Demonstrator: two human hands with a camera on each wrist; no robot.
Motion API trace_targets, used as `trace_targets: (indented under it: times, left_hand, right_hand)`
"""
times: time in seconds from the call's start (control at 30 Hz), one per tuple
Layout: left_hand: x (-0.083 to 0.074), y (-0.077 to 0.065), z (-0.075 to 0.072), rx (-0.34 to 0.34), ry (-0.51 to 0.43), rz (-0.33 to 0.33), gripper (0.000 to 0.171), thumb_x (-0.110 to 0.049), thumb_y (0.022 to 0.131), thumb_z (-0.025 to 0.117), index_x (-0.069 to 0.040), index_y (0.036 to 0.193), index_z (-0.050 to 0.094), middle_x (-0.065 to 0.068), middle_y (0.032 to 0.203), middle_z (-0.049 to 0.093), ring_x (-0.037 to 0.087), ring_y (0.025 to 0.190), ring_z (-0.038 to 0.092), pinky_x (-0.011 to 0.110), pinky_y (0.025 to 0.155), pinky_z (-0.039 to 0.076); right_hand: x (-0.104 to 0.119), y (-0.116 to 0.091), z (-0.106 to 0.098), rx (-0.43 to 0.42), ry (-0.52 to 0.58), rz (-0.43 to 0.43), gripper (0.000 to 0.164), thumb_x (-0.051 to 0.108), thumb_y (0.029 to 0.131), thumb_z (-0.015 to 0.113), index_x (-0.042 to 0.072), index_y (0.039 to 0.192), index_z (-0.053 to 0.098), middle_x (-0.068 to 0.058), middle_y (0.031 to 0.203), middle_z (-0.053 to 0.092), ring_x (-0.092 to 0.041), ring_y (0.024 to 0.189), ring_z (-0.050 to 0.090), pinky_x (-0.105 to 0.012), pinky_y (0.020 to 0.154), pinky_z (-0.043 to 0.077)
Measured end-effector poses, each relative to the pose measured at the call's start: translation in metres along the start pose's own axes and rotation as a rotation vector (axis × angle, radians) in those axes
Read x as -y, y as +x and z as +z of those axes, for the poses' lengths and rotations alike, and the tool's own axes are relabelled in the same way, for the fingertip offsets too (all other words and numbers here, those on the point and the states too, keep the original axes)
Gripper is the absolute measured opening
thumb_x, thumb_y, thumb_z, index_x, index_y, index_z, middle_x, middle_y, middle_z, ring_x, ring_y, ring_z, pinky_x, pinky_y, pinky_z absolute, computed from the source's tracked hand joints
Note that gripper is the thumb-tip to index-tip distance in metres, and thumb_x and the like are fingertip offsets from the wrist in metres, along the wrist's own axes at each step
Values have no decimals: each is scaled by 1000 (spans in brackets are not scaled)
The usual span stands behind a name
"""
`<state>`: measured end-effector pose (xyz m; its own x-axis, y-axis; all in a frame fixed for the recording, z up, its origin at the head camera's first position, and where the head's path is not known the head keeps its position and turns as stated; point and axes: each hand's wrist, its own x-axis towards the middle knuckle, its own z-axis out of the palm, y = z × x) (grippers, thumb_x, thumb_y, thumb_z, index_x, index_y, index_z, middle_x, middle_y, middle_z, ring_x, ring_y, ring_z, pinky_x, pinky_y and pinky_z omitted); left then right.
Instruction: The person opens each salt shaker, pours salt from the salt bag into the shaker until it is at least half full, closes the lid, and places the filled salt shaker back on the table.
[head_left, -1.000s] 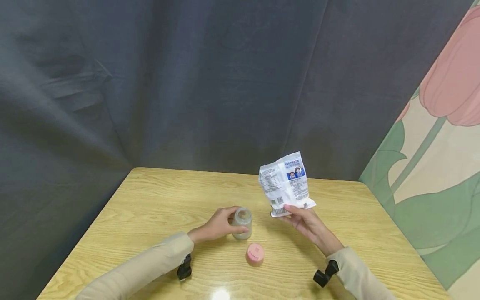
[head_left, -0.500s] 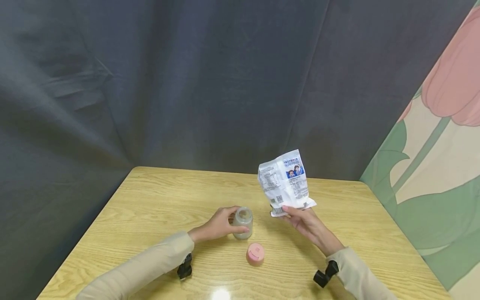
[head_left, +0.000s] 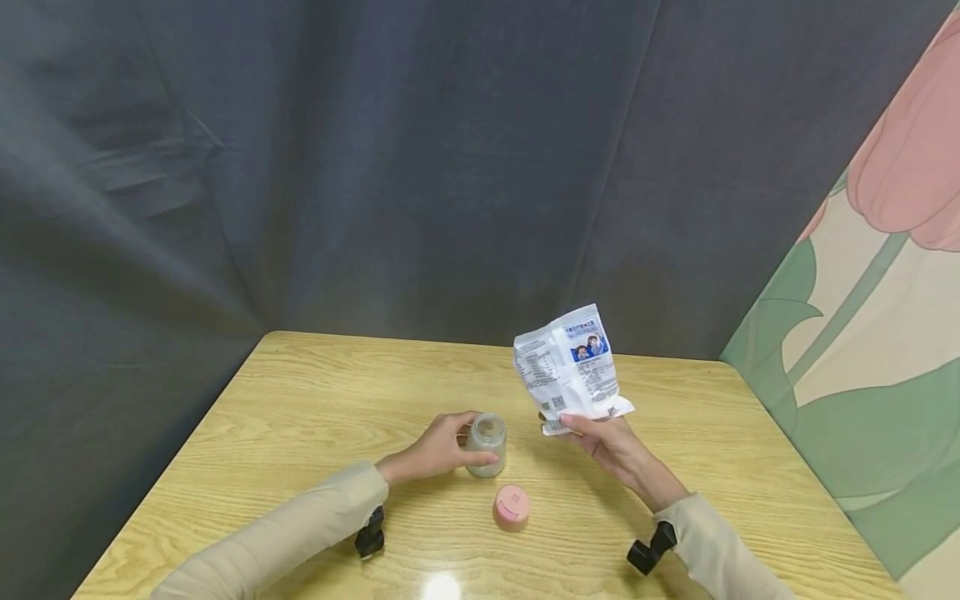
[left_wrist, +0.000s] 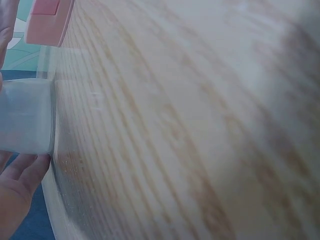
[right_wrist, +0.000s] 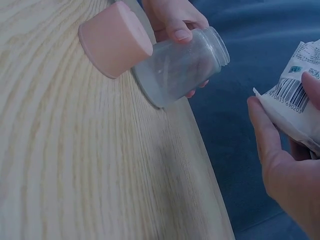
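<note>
A lidless clear glass jar stands upright on the table, its mouth uncovered. My left hand grips it from the left, thumb on the near side and fingers round the far side. Just in front of the jar sits a pink lid, which the right wrist view shows as a tall cap. Raised to the right of the jar is a white printed packet. My right hand pinches its lower edge, thumb over the printed face and fingers behind. In the right wrist view a barcode shows on the packet.
The wooden table extends to both sides of the hands. Behind it hangs a dark curtain, and a wall with a tulip pattern rises at the right. Each wrist carries a black camera mount, such as the right mount.
The packet has shifted very slightly left in my right hand, its tilt barely altered. The left hand, the jar and the pink lid have stayed in place.
</note>
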<state>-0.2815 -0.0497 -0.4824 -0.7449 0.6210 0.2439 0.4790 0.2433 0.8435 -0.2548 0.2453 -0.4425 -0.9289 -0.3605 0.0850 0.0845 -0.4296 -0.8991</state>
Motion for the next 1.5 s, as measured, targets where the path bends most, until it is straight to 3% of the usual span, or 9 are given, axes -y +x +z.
trace_targets:
  times: [0.3,0.9,1.27,1.5]
  left_hand:
    - [-2,-1,1,-18,-21,31,55,-14,84,81,1,132,58,13,121,66,28,111,65,33,93,53]
    - [-8,-3,1,-14,-34,4,54,-17,85,80,1,131,58,14,122,65,28,112,64,32,94,52]
    - [-6,-2,2,-23,-24,3,54,-14,84,81,1,131,58,13,121,66,28,110,65,33,93,52]
    - [-30,-7,-2,-15,-20,36,51,-5,85,78,10,128,56,23,118,65,35,108,65,38,93,53]
  right_hand:
    - [1,-4,3,-6,-68,2,50,-16,91,55,18,127,56,-9,122,65,-31,110,65,-52,97,48]
    - [3,-8,-1,-59,-181,2,53,-15,88,60,20,127,54,-6,119,67,-28,108,65,-53,94,50]
    - [8,-9,-1,-25,-235,-31,54,-14,89,60,20,131,54,-6,122,66,-28,109,65,-48,90,53]
    - [9,-10,-3,-26,-262,-36,52,-14,89,61,19,129,56,-6,120,67,-28,108,66,-49,89,54]
